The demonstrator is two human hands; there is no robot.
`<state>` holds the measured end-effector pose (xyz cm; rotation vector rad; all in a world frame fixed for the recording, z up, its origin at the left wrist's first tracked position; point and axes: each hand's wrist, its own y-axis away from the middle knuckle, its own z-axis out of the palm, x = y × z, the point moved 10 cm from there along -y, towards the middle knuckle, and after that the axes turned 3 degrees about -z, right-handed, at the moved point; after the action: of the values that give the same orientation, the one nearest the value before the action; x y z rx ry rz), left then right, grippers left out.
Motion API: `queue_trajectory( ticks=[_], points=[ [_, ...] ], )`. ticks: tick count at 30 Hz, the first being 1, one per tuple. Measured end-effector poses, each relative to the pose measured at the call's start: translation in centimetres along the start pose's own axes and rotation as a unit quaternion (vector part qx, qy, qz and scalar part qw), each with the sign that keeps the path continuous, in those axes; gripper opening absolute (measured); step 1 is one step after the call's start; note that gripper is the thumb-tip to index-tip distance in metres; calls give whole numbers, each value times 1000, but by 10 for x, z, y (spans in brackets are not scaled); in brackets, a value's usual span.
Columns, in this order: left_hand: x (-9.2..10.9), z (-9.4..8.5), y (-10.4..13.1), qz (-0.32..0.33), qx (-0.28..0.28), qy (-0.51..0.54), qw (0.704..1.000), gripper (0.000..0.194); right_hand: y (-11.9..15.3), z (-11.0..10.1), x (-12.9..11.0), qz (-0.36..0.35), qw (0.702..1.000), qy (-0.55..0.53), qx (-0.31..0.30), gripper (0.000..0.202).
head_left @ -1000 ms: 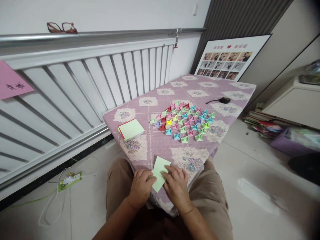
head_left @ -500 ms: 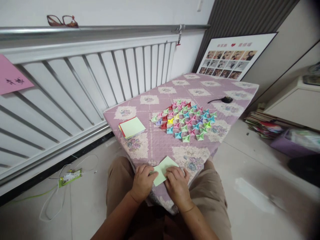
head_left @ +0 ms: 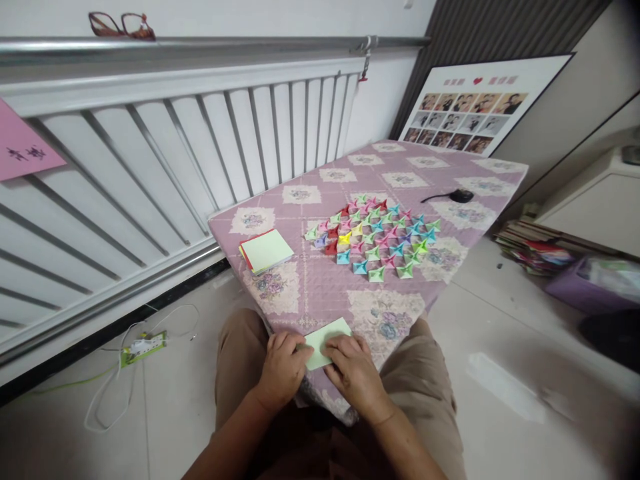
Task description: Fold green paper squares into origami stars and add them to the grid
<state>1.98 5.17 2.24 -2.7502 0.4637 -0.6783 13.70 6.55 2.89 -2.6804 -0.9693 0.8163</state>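
Note:
A pale green sheet of paper (head_left: 327, 335), folded into a rectangle, lies at the near corner of the cloth-covered table (head_left: 320, 303). My left hand (head_left: 285, 363) grips its left end, thumb on top. On the right part of the sheet rests my right hand (head_left: 353, 367), fingers bent over the paper and thumb at its lower edge. Beyond my hands, several small folded paper pieces (head_left: 373, 239) in green, pink, blue, red and yellow stand in rows. A stack of square paper (head_left: 267, 251), light green on top, sits to the left.
A black object with a cord (head_left: 460, 195) lies at the table's right side. Behind the table's left edge is a white radiator (head_left: 250, 133); glasses (head_left: 123, 25) rest on the pipe above. A power strip (head_left: 144, 347) with cables is on the floor at left.
The green sheet, earlier opened wider with an upper corner pointing up, is now folded into a narrower rectangle. My right hand has shifted slightly over it. The view has moved a little.

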Motion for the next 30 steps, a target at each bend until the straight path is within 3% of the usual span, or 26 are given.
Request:
queue_trajectory(
  ticks=[6, 12, 17, 30],
  points=[
    [-14, 3, 3, -49, -8, 28, 998, 23, 5, 1, -1, 27, 999, 0, 20, 6],
    [-38, 4, 3, -155, -32, 58, 986, 9, 7, -3, 1, 78, 995, 11, 64, 16],
    [-50, 9, -3, -205, -82, 80, 972, 9, 4, -2, 7, 122, 990, 32, 55, 25],
    [-58, 11, -15, -208, -129, 97, 965, 13, 2, 3, 17, 176, 977, 114, 24, 27]
  ],
)
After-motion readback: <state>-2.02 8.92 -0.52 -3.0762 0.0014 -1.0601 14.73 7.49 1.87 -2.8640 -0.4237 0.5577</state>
